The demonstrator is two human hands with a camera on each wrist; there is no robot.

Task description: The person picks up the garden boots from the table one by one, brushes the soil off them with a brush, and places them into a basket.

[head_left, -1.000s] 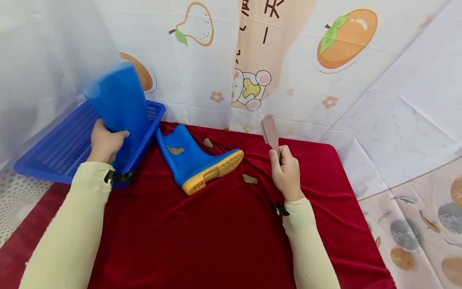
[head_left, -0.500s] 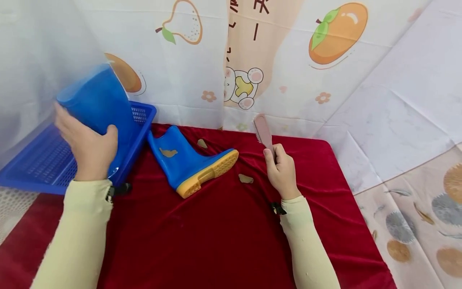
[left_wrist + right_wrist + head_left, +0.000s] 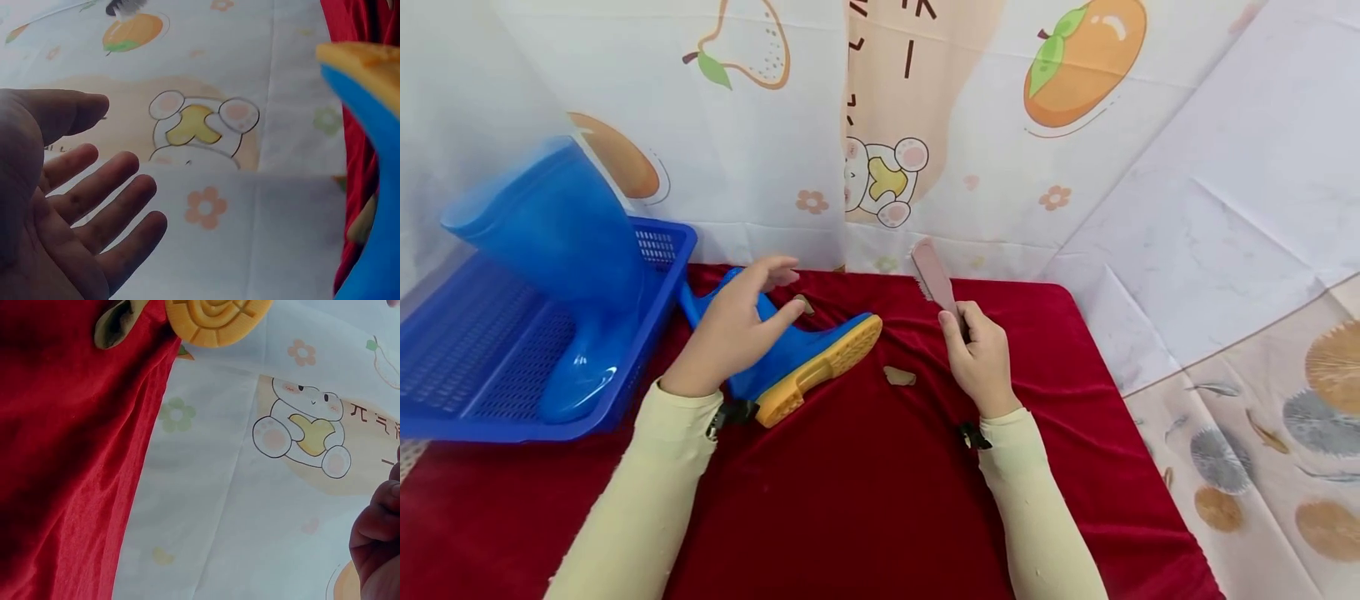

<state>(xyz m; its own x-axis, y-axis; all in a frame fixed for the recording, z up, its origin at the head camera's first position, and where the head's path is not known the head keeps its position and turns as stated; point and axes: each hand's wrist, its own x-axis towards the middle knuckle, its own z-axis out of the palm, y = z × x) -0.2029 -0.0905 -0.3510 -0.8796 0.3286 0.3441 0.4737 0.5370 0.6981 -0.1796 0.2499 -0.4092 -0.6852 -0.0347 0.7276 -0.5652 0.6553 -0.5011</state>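
Note:
In the head view, a blue rain boot with a yellow sole (image 3: 820, 364) lies on its side on the red cloth. Over its shaft my left hand (image 3: 730, 337) hovers, fingers spread and thumb apart, holding nothing; the left wrist view shows the bare palm (image 3: 69, 237). My right hand (image 3: 983, 362) grips the handle of a pink brush (image 3: 932, 271), its head pointing up and bristles facing left. A second blue boot (image 3: 568, 242) stands tilted in the blue plastic basket (image 3: 512, 429), its shaft leaning left.
Two brown scraps lie near the boot: one by the toe (image 3: 899, 377), another behind it (image 3: 805, 305). The red cloth (image 3: 865, 500) covers the table. Behind it hangs a white printed curtain (image 3: 752, 167).
My left hand has let go of the boot in the basket and moved right, over the lying boot. My right hand still holds the brush. The head view has turned slightly right.

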